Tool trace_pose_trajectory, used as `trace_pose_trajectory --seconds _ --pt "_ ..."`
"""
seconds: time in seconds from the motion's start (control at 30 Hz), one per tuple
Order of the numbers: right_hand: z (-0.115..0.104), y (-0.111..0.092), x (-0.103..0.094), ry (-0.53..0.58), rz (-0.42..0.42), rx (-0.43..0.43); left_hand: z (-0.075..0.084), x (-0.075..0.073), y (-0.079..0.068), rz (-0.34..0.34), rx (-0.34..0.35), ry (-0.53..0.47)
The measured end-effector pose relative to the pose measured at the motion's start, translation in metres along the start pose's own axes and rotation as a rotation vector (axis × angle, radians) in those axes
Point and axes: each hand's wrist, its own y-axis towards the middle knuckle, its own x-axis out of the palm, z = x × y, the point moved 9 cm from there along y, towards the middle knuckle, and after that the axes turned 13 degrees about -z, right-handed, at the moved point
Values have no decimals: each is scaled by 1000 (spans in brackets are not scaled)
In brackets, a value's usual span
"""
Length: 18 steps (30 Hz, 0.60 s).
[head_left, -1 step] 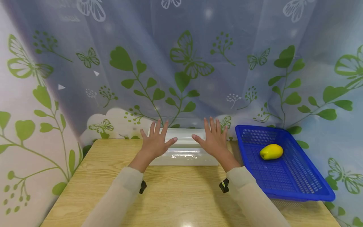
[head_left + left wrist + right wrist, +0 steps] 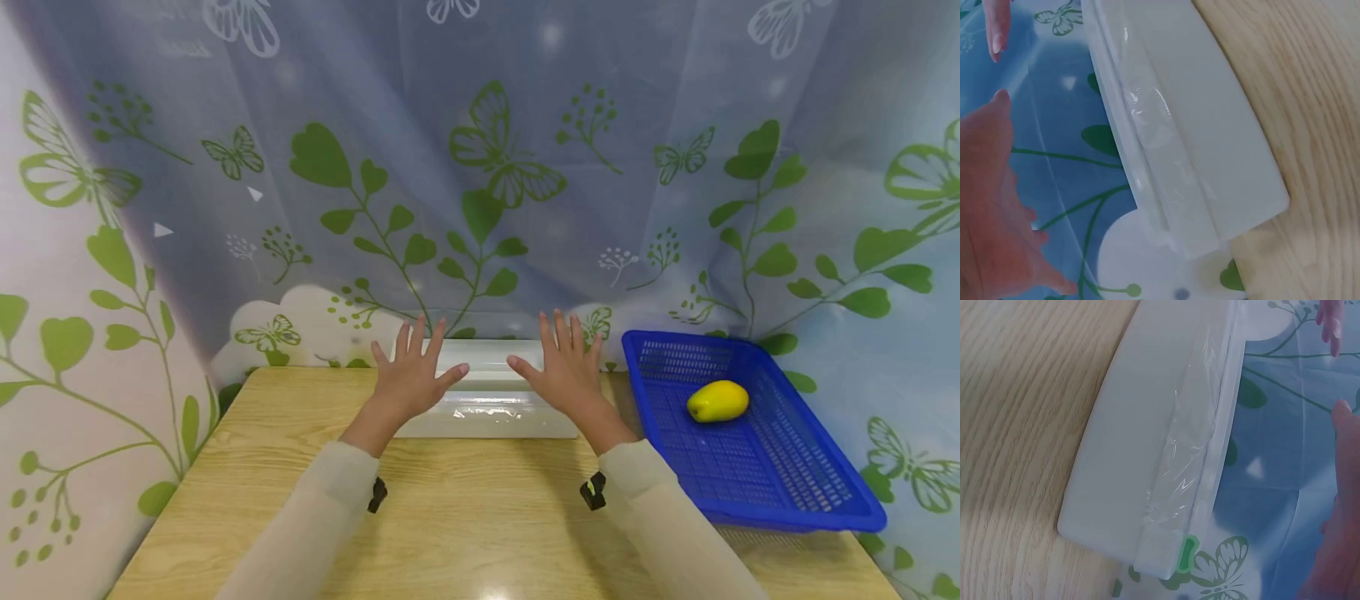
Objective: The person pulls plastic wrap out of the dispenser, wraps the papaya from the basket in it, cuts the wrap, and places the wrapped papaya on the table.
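Observation:
A long white box, which looks like a cling film dispenser, lies at the far edge of the wooden table. Clear film stretches along its top, and a small green piece sits at one end in the right wrist view. Over the left part of the box is my left hand, fingers spread and palm down. My right hand is spread the same way over the right part. Both thumbs point inward, with a gap between them, and neither hand grips anything.
A blue plastic basket stands on the right side of the table, holding one yellow fruit. Behind the table hangs a patterned curtain with green leaves and butterflies.

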Motion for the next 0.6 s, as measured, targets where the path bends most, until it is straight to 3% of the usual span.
trace_pose_trajectory --seconds 0.1,0.23,0.4,0.6 --pt "-1 -2 -1 10 3 -10 1 0 -4 14 11 -5" --pt "-2 -11 -1 101 11 -49 -1 -1 -18 69 38 -48" --pt "4 -32 1 261 7 -65 -5 2 -41 149 69 -140" --pt "13 -54 15 339 -26 -21 -20 15 -65 189 56 -304"
